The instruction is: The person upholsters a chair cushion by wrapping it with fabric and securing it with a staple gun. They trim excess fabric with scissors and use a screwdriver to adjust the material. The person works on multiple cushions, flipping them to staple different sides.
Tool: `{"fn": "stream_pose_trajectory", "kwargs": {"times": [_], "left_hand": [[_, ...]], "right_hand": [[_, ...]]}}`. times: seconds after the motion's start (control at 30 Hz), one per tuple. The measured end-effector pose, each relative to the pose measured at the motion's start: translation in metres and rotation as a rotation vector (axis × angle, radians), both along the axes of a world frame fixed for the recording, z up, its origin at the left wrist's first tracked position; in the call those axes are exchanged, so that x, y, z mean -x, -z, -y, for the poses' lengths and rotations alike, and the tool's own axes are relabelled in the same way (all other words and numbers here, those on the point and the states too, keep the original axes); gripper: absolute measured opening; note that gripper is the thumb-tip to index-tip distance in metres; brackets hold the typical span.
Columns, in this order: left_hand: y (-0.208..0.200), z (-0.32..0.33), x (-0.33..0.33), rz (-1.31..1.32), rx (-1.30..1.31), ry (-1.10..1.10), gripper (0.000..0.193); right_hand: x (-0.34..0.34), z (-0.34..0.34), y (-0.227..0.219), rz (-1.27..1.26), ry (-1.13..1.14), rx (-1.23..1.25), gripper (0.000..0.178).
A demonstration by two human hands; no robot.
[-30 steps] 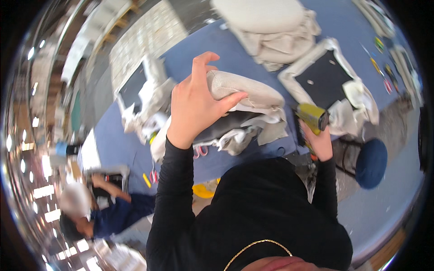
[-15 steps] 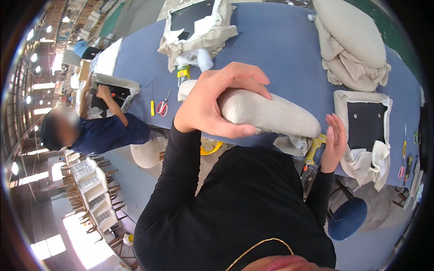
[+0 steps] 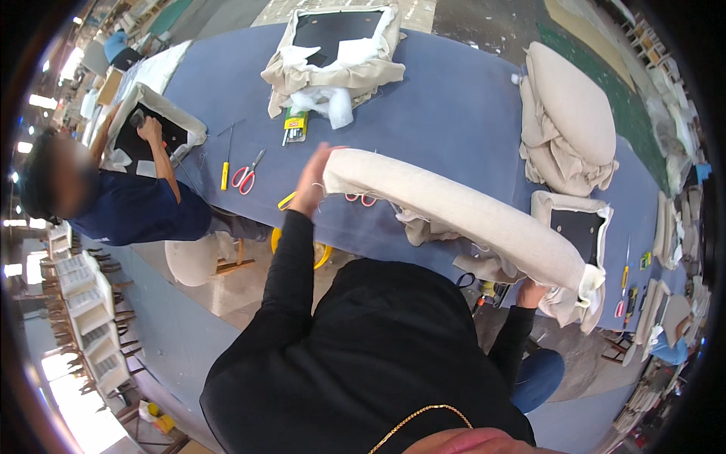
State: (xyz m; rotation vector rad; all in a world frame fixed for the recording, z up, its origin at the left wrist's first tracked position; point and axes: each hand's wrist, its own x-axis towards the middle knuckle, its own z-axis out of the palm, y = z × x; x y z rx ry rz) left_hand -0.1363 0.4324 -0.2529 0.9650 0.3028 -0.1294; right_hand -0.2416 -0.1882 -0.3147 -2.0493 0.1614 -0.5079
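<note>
A beige fabric-covered seat cushion [image 3: 454,204] is held up on edge in front of me, its long side sloping down to the right. My left hand [image 3: 308,181] clasps its left end, with some fingers hidden behind the fabric. At the lower right end, my right hand [image 3: 532,293] grips from beneath, its fingers mostly covered by the cushion. Loose beige cloth [image 3: 423,228] hangs from the cushion's underside. Red-handled scissors [image 3: 366,200] show partly below the left end.
The blue-covered table [image 3: 454,98] bears an upturned seat [image 3: 339,30], stacked beige cushions [image 3: 571,113], another black-bottomed seat [image 3: 578,227], red-handled scissors [image 3: 246,175] and a yellow-handled screwdriver [image 3: 224,174]. A co-worker [image 3: 144,200] works on a seat at left. A blue stool [image 3: 538,378] stands beside me.
The cushion has turned, so its long side now stretches rightward. My right hand, earlier raised and apart from it, now holds its right end. My left hand has shifted to the left end.
</note>
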Motion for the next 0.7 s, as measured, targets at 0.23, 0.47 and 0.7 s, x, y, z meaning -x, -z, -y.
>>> {"fn": "stream_pose_trajectory", "kwargs": {"times": [0.23, 0.47, 0.7], "left_hand": [[-0.127, 0.072, -0.048, 0.474, -0.128, -0.064, 0.058], [-0.213, 0.166, -0.036, 0.727, -0.993, 0.131, 0.048], [-0.214, 0.192, -0.041, 0.709, -1.05, 0.15, 0.048]], "right_hand": [[-0.024, -0.053, -0.052, -0.033, 0.058, -0.8, 0.054], [-0.035, -0.202, -0.192, 0.05, -0.031, -0.363, 0.016], [-0.059, -0.237, -0.276, 0.206, -0.175, -0.274, 0.041]]}}
